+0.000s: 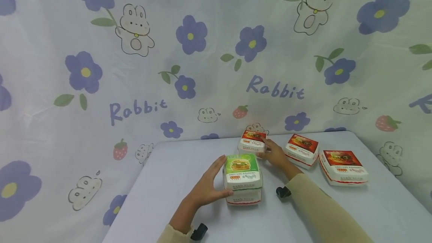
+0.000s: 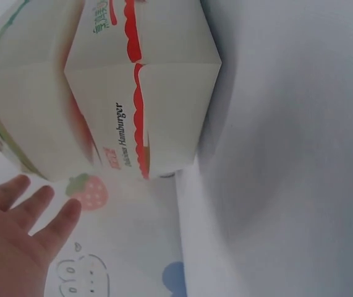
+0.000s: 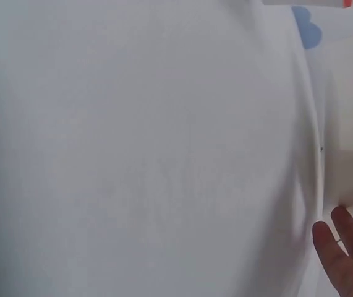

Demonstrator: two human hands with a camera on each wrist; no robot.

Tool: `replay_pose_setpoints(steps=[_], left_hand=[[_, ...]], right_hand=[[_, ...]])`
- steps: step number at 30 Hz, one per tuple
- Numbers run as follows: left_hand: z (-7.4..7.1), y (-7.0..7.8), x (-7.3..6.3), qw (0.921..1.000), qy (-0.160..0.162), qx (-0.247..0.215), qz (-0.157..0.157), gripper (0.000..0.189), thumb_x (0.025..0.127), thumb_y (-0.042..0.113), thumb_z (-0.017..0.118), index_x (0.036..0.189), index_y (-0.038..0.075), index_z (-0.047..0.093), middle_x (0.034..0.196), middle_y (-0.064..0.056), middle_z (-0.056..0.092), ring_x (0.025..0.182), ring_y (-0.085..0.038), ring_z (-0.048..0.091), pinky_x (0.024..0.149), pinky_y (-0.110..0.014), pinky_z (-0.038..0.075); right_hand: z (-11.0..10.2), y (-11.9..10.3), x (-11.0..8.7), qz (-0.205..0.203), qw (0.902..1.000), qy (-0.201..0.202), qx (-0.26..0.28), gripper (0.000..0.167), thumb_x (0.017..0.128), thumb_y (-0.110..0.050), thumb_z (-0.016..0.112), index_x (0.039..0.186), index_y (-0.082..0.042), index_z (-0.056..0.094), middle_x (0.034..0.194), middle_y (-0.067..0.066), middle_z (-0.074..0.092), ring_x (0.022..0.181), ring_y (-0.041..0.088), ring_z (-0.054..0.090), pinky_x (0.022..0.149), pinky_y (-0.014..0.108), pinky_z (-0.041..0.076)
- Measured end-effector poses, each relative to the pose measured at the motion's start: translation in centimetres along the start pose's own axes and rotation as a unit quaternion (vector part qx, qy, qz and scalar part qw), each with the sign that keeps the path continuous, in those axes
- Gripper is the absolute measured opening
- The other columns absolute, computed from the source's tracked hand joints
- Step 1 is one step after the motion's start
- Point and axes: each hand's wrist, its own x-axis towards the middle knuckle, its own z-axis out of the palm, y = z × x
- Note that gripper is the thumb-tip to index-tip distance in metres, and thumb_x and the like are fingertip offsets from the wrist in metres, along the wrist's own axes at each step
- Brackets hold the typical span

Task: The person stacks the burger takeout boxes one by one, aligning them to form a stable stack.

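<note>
A hamburger box with a green top (image 1: 241, 168) is stacked on another hamburger box (image 1: 244, 198) with a red scalloped line. My left hand (image 1: 209, 188) is spread along the left side of this stack, thumb low at its front corner. In the left wrist view the left fingers (image 2: 31, 207) look straight and apart beside the stacked boxes. Farther back, my right hand (image 1: 275, 155) reaches to the right side of a red-topped hamburger box (image 1: 251, 143), its fingertips at the box's edge. The right wrist view shows only some relaxed right fingers (image 3: 343, 250).
Two more red-topped hamburger boxes stand to the right: one nearer the back (image 1: 302, 149) and one farther right (image 1: 343, 168). All stand on a white-covered table (image 1: 162, 183). A curtain (image 1: 216, 66) with rabbits and flowers hangs behind the table.
</note>
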Motion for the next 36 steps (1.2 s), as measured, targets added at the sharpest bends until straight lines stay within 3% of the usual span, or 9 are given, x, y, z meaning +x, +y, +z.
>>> replay_pose_setpoints(steps=[6,17,26,36], left_hand=[[-0.2,-0.2,0.0,0.9999,0.004,-0.004,-0.009,0.105,0.073,0.063,0.075,0.156,0.031,0.02,0.16,0.011,0.017,0.145,-0.016,0.018,0.107,-0.058,0.029],[-0.2,-0.3,0.3,0.9997,0.01,0.006,-0.02,0.1,0.075,0.064,0.072,0.155,0.035,0.021,0.159,0.013,0.019,0.145,-0.017,0.02,0.107,-0.059,0.03],[-0.9,0.3,1.2,0.9996,0.009,0.007,-0.025,0.099,0.074,0.067,0.07,0.154,0.039,0.019,0.157,0.013,0.023,0.143,-0.014,0.023,0.108,-0.055,0.03],[-0.8,1.2,1.4,0.999,0.016,-0.014,-0.039,0.097,0.074,0.065,0.072,0.154,0.032,0.027,0.155,0.008,0.032,0.142,-0.021,0.029,0.108,-0.057,0.031]], right_hand=[[-0.6,-0.7,-0.9,-0.004,0.9996,0.003,-0.027,0.092,0.081,-0.049,0.075,0.155,-0.029,0.026,0.159,0.017,0.019,0.135,0.042,0.035,0.105,0.062,0.03],[-3.1,-3.3,-2.2,-0.064,0.9962,0.017,-0.057,0.09,0.082,-0.048,0.075,0.155,-0.024,0.029,0.158,0.019,0.021,0.132,0.043,0.039,0.102,0.064,0.033],[-5.3,-5.8,-3.4,-0.055,0.9962,0.015,-0.066,0.092,0.08,-0.049,0.076,0.155,-0.022,0.029,0.157,0.018,0.023,0.135,0.044,0.034,0.101,0.067,0.032],[-6.8,-7.5,-4.5,-0.062,0.996,0.031,-0.056,0.092,0.079,-0.052,0.076,0.155,-0.027,0.029,0.158,0.011,0.025,0.133,0.043,0.038,0.097,0.068,0.036]])
